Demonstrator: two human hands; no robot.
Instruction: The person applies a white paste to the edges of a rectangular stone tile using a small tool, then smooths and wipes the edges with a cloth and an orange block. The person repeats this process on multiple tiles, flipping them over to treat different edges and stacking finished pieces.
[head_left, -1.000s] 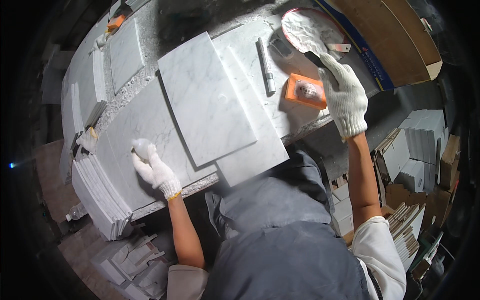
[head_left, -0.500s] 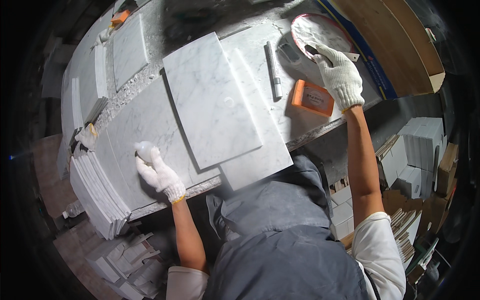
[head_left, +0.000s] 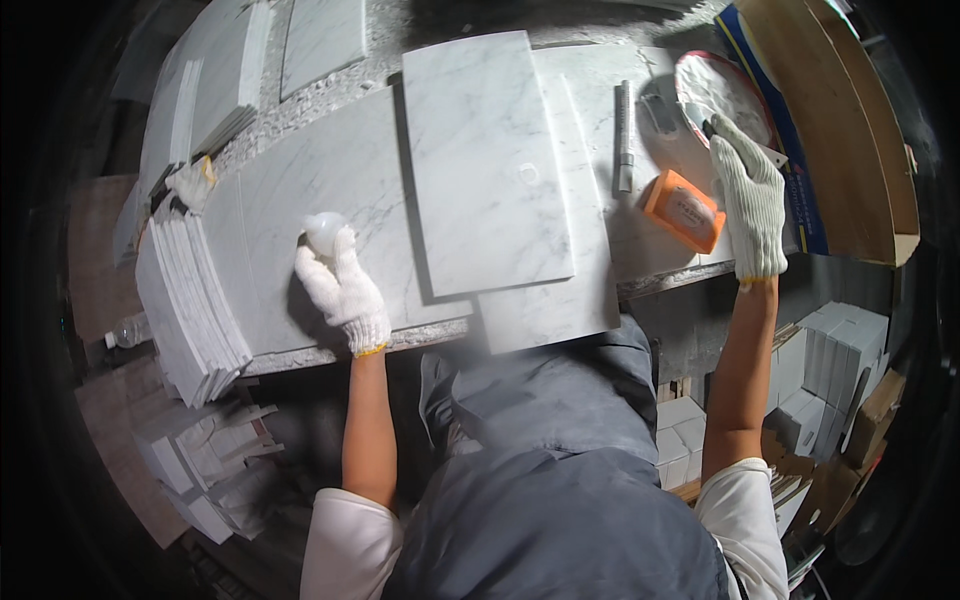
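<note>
Your left hand [head_left: 345, 285] is closed around a small white pad [head_left: 325, 232]; press it flat on the marble slab [head_left: 330, 190] beneath. Your right hand [head_left: 748, 200], fingers together, reaches the round dish [head_left: 720, 92] just beyond it.

A stone workshop: marble slabs [head_left: 480, 160] on a workbench [head_left: 330, 355], stacked tiles [head_left: 185, 300] alongside.

I see grey stone tabletop [head_left: 330, 75] carrying white marble slabs [head_left: 340, 190], orange block [head_left: 683, 209], grey metal bar [head_left: 624, 137], round plate [head_left: 722, 92], tile stack [head_left: 185, 300] at left edge.
</note>
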